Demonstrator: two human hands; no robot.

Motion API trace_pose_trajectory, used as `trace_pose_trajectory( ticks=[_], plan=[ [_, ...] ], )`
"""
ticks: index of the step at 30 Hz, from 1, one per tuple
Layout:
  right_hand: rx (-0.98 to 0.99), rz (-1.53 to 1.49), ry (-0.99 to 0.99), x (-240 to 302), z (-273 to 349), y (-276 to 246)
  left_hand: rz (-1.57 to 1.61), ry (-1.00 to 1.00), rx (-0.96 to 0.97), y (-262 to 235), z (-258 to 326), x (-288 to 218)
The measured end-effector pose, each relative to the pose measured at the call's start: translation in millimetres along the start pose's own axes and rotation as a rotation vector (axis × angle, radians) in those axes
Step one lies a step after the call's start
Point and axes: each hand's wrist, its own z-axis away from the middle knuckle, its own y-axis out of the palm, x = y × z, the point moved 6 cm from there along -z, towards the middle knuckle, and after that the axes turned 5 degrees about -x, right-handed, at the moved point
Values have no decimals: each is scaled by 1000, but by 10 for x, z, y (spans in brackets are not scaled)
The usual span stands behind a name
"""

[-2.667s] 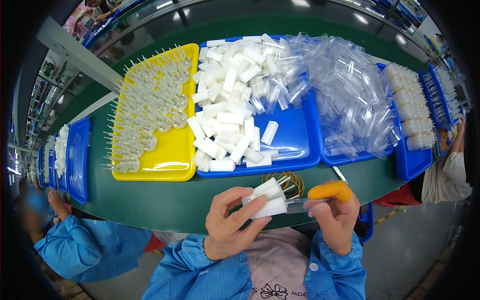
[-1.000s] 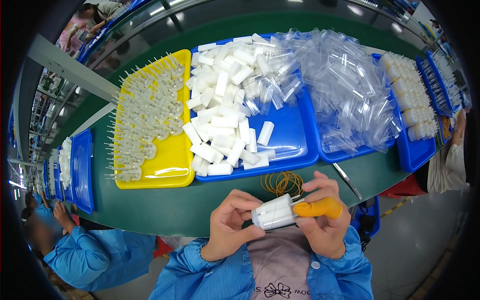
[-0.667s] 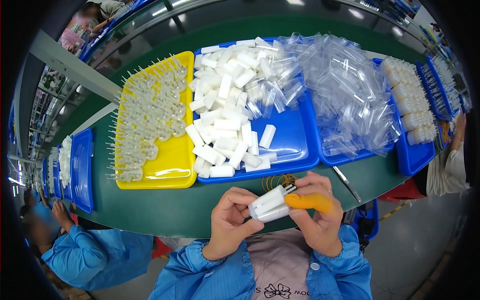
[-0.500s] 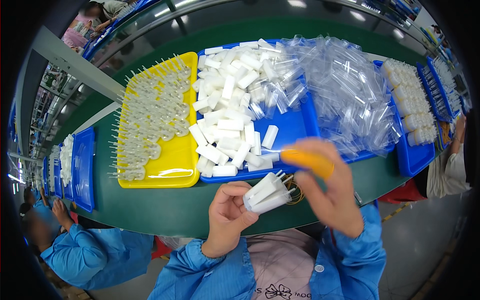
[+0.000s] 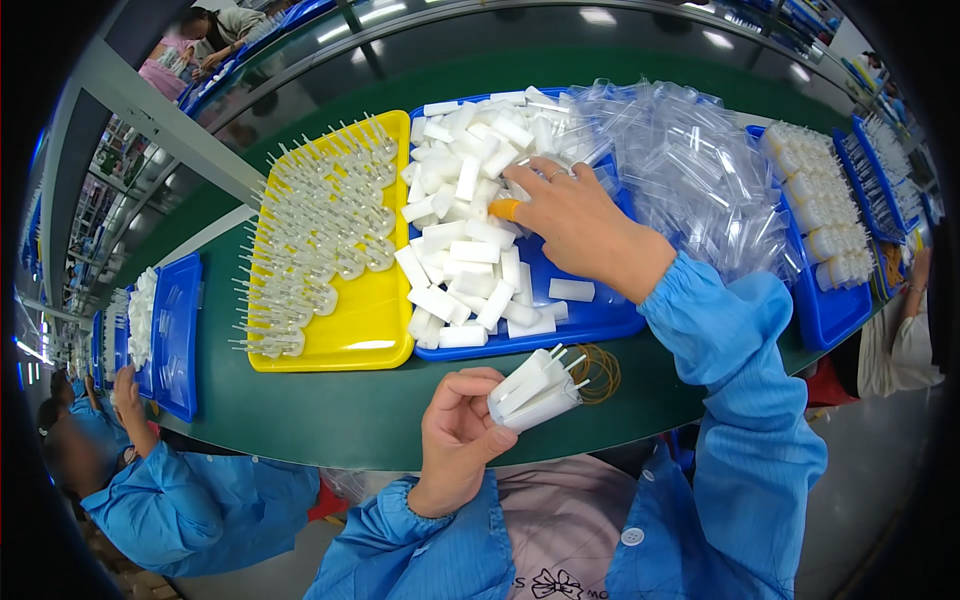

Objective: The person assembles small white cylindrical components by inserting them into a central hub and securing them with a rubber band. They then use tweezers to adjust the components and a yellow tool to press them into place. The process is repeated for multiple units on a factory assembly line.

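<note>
My left hand [image 5: 460, 440] is closed around a bundle of white pieces with thin rods [image 5: 535, 390], held just above the near table edge. Several white rods stick out of its upper right end, and a clear wrapping seems to surround its base. Over the blue tray [image 5: 585, 325], my right hand [image 5: 585, 220] reaches onto the pile of white blocks [image 5: 460, 250]. Its fingers are spread, and one wears an orange finger cot. No block shows clearly in its grasp. A small coil of rubber bands [image 5: 597, 375] lies on the green table beside the bundle.
A yellow tray [image 5: 350, 340] of white pieces with upright rods stands at left. Clear plastic sleeves [image 5: 700, 180] are heaped right of the blocks. Another blue tray [image 5: 835, 305] farther right holds bundled pieces. A co-worker in a blue sleeve [image 5: 200, 510] sits at left.
My right hand has left the space beside the bundle and moved forward onto the white blocks. The left hand still holds the bundle in nearly the same place.
</note>
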Motion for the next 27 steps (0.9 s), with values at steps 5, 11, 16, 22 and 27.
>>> trace_pose_trajectory(
  ticks=[5, 11, 16, 22, 27],
  plan=[
    [22, -57, -21, -97, -143, 55, 16, -10, 35, 33, 44, 13],
    [-60, -57, -48, -82, -161, 28, -17, 9, 28, -26, 97, 1],
    [-118, -252, 46, -111, -71, -324, -18, -3, 35, -11, 93, -5],
    [-250, -445, 27, -124, 487, -962, -31, -2, -20, -67, 98, 5],
    [-324, -419, 210, 43, 1178, -988, -27, -29, -56, -90, 66, 42]
  ],
)
